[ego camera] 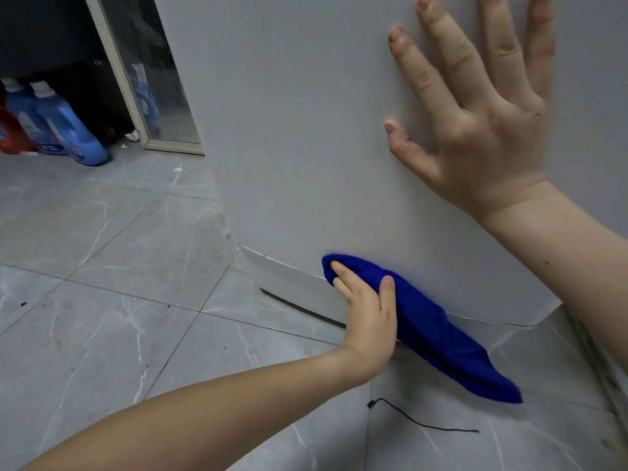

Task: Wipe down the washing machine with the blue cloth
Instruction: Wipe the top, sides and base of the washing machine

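The left hand (367, 314) grips the blue cloth (441, 334) (its length trailing along the bottom edge of the washing machine (306, 130)), while the right hand (482, 113) rests flat, fingers spread, higher up.

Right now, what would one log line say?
left hand: holds soft blue cloth against white washing machine, bottom edge | right hand: flat on its side | stage: wiping low

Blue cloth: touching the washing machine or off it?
Touching. In the head view the left hand holds the blue cloth against the washing machine at its lower seam; no gap shows along the cloth's upper edge.
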`<state>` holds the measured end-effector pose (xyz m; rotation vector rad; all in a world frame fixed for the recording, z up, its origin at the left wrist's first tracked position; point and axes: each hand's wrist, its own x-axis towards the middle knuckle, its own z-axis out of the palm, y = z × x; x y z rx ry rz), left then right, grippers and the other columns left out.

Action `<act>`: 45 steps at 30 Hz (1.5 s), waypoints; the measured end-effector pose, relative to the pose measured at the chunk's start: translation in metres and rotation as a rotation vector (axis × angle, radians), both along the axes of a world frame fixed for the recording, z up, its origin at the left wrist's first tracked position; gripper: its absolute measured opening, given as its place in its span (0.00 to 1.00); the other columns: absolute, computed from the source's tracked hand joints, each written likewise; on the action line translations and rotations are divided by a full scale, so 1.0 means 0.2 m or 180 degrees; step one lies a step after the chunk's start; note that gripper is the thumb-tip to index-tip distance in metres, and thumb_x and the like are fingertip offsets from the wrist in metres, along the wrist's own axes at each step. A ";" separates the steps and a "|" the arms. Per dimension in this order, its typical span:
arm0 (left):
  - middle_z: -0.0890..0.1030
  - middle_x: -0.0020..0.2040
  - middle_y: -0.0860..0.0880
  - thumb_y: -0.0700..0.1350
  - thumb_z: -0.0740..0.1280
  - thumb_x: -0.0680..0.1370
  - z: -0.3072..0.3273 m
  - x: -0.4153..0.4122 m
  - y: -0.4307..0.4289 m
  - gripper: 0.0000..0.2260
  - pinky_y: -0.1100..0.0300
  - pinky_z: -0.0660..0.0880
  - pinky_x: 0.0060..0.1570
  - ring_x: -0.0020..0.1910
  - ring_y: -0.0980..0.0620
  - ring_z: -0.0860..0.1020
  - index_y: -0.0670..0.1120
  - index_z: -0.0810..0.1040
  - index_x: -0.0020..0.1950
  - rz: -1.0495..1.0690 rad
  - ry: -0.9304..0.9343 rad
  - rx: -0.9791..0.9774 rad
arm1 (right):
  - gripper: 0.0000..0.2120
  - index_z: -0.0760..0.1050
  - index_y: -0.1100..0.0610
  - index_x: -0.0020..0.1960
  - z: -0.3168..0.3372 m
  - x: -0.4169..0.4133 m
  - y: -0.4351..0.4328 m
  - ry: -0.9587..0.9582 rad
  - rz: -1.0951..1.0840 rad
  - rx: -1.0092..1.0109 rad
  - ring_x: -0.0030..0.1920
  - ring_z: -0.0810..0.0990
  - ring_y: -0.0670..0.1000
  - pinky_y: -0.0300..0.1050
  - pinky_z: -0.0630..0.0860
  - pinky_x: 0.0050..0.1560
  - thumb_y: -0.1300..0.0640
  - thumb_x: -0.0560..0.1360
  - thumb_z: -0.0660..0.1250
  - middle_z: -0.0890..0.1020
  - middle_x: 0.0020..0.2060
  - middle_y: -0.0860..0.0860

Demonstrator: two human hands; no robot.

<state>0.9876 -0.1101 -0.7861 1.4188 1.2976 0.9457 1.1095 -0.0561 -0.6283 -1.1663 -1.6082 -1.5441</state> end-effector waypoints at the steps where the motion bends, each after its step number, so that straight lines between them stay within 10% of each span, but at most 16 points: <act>1: 0.36 0.78 0.47 0.50 0.54 0.83 -0.02 -0.02 0.00 0.34 0.66 0.46 0.71 0.77 0.52 0.41 0.45 0.30 0.76 -0.0096 -0.0064 -0.0014 | 0.24 0.73 0.57 0.75 0.00 0.00 0.00 -0.0005 -0.0005 0.0003 0.70 0.73 0.68 0.72 0.66 0.69 0.49 0.81 0.63 0.75 0.72 0.57; 6: 0.36 0.79 0.51 0.48 0.55 0.84 -0.05 -0.12 0.08 0.33 0.68 0.40 0.68 0.76 0.57 0.38 0.44 0.33 0.77 0.0128 -0.0089 0.0076 | 0.24 0.73 0.56 0.75 0.01 0.00 -0.01 -0.0003 -0.0037 -0.0012 0.71 0.73 0.67 0.70 0.66 0.69 0.50 0.81 0.63 0.75 0.72 0.56; 12: 0.49 0.77 0.54 0.46 0.58 0.83 -0.02 -0.14 0.11 0.32 0.58 0.58 0.73 0.75 0.53 0.56 0.48 0.40 0.79 0.0500 -0.0220 0.0305 | 0.24 0.73 0.56 0.74 0.01 -0.01 -0.01 -0.0006 -0.0101 0.0001 0.71 0.74 0.66 0.70 0.66 0.69 0.50 0.80 0.63 0.75 0.72 0.56; 19: 0.58 0.75 0.53 0.48 0.62 0.81 0.14 -0.04 0.06 0.30 0.72 0.57 0.68 0.72 0.59 0.60 0.48 0.49 0.78 0.0206 -0.0206 0.1014 | 0.23 0.73 0.57 0.74 0.01 0.00 -0.01 -0.0026 -0.0079 0.0032 0.71 0.73 0.67 0.71 0.66 0.69 0.51 0.81 0.62 0.75 0.72 0.56; 23: 0.62 0.66 0.57 0.47 0.63 0.81 0.17 -0.01 0.08 0.28 0.84 0.55 0.57 0.60 0.79 0.58 0.42 0.56 0.77 0.0213 0.0127 0.1683 | 0.23 0.74 0.56 0.73 0.01 0.00 0.00 -0.0041 -0.0093 0.0099 0.70 0.75 0.66 0.70 0.67 0.68 0.51 0.80 0.62 0.76 0.71 0.55; 28: 0.57 0.66 0.60 0.47 0.62 0.81 -0.05 -0.04 0.02 0.29 0.86 0.55 0.53 0.58 0.73 0.60 0.46 0.52 0.77 0.0097 0.0348 0.1081 | 0.24 0.74 0.57 0.74 0.02 0.00 0.00 -0.0051 -0.0117 0.0057 0.71 0.74 0.66 0.70 0.66 0.69 0.51 0.80 0.62 0.76 0.72 0.56; 36: 0.67 0.69 0.50 0.48 0.66 0.79 0.11 -0.02 0.05 0.25 0.51 0.67 0.69 0.68 0.52 0.68 0.51 0.58 0.73 0.0207 -0.0289 0.0943 | 0.23 0.74 0.57 0.74 0.02 0.00 -0.01 -0.0065 -0.0164 0.0058 0.71 0.74 0.66 0.70 0.66 0.70 0.52 0.80 0.62 0.75 0.72 0.56; 45: 0.59 0.71 0.57 0.47 0.63 0.81 0.07 0.00 0.03 0.28 0.85 0.55 0.57 0.67 0.65 0.61 0.49 0.53 0.76 0.0177 -0.0185 0.0962 | 0.24 0.74 0.57 0.74 0.02 -0.01 0.00 -0.0054 -0.0146 0.0057 0.71 0.74 0.66 0.71 0.66 0.69 0.52 0.80 0.62 0.75 0.72 0.56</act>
